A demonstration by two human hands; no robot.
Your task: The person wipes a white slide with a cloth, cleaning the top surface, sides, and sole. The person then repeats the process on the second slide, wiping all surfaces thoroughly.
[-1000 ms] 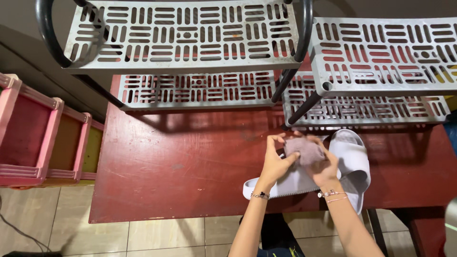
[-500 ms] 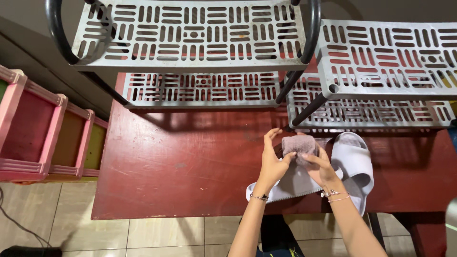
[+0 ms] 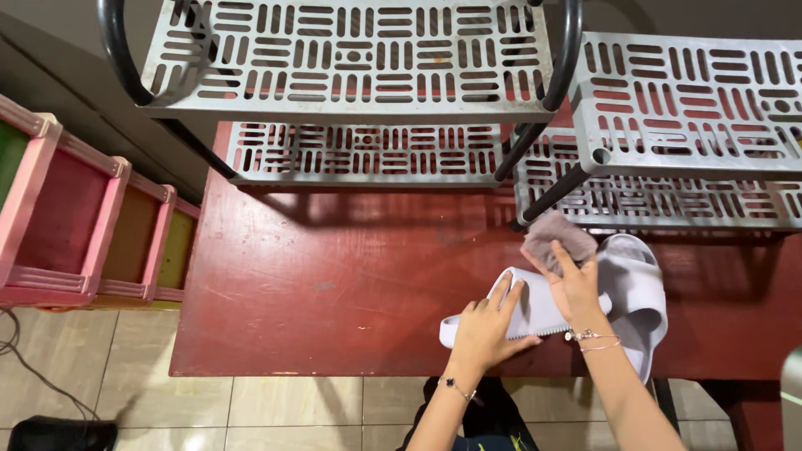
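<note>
Two pale grey slide sandals lie near the front edge of a dark red wooden table [image 3: 334, 284]. My left hand [image 3: 489, 321] presses flat on the nearer sandal [image 3: 535, 311], holding it down. My right hand [image 3: 572, 280] grips a small fuzzy grey-brown cloth [image 3: 558, 234] and holds it just above the sandals. The second sandal [image 3: 639, 288] sits to the right, partly under my right hand. Both wrists wear thin bracelets.
Grey perforated metal shelf racks [image 3: 351, 58] with black tube frames stand over the back of the table, another rack [image 3: 685, 108] at the right. A pink-framed cubby unit [image 3: 75, 217] stands at the left. Tiled floor [image 3: 251, 409] lies below, with a black object [image 3: 58, 434] and cable.
My left hand has moved from the cloth down onto the nearer sandal. My right hand now holds the cloth alone, slightly higher.
</note>
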